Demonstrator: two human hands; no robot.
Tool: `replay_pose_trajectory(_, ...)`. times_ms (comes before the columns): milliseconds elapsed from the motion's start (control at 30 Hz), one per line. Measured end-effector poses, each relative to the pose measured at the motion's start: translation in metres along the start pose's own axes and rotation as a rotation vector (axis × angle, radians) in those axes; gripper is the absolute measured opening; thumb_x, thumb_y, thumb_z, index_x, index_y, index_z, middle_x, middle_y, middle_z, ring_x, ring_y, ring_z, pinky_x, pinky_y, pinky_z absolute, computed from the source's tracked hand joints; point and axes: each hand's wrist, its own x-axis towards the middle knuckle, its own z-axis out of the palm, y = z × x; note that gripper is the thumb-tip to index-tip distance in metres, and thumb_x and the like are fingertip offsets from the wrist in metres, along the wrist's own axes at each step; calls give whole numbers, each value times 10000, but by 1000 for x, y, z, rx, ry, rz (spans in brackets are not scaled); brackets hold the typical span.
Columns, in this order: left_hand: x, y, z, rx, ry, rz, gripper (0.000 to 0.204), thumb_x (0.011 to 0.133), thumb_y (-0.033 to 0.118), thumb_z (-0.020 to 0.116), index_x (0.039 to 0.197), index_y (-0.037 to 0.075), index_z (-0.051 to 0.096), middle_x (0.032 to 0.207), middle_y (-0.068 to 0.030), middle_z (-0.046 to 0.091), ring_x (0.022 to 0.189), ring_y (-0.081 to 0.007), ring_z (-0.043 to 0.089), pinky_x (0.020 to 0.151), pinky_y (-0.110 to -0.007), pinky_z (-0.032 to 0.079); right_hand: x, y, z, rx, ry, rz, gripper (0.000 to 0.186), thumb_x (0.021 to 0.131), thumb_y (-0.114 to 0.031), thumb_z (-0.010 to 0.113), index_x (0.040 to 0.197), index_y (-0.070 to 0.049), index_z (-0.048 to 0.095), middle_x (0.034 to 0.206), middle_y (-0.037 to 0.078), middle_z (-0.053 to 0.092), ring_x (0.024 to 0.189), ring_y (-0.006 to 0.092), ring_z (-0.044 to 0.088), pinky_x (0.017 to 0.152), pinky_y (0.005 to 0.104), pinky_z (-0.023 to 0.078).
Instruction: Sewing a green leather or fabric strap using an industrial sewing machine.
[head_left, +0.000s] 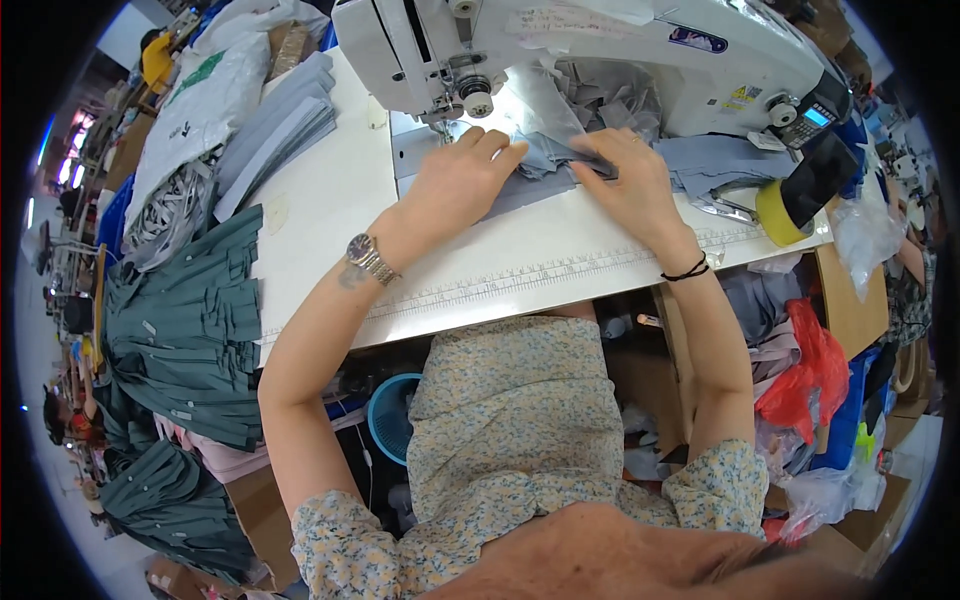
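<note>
A white sewing machine [570,45] stands over the far side of the white table, its lit needle area [445,128] just beyond my left fingertips. Under it lies a piece of grey-blue fabric [535,185]. My left hand [455,185] rests on this fabric beside the needle, its fingers stretched and slightly apart. To the right, my right hand [640,185] has its thumb and fingers at the fabric's folded edge, gripping it. The fingertips of both hands are partly hidden by the cloth and glare.
Cut grey-blue pieces [290,120] are stacked at the left, above dark green garments [185,320] hanging off the table. At the right lie more pieces [725,160], metal snips [725,208], a yellow tape roll [782,215] and a phone [818,178]. A printed ruler [530,275] runs along the front edge.
</note>
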Motion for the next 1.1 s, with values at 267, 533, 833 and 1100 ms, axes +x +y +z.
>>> replay_pose_trajectory(267,-2,-7,-3,52,-52,42,71,841,88,679,872,33,646,926,-62,651,845,-237,641,664,-345,546,9,-16,-4,-68,202,-47,491,754,-117,780,1222,-90,635,1060,86,662,964,280,614,829,365,510)
replay_pose_trajectory(533,-39,2,-41,-262,122,-280,119,884,116,707,943,13,695,805,-43,683,641,-147,633,579,-266,528,-3,-23,-1,-166,-29,-514,438,772,-156,768,1185,-82,645,1163,67,639,1090,252,584,953,435,469)
replay_pose_trajectory(833,-90,-11,-72,-942,-127,-1036,143,956,149,671,955,11,710,713,22,636,571,-24,544,507,-173,422,29,-39,38,-313,-340,-435,339,934,-316,637,1169,-73,616,1248,45,628,1227,188,554,1170,482,283)
replay_pose_trajectory(1100,-113,-48,-91,-822,-98,-1080,158,934,139,678,935,-15,713,698,12,626,555,-33,521,491,-196,417,24,-43,29,-318,-318,-483,406,916,-315,654,1231,-61,614,1299,59,606,1271,206,525,1172,507,276)
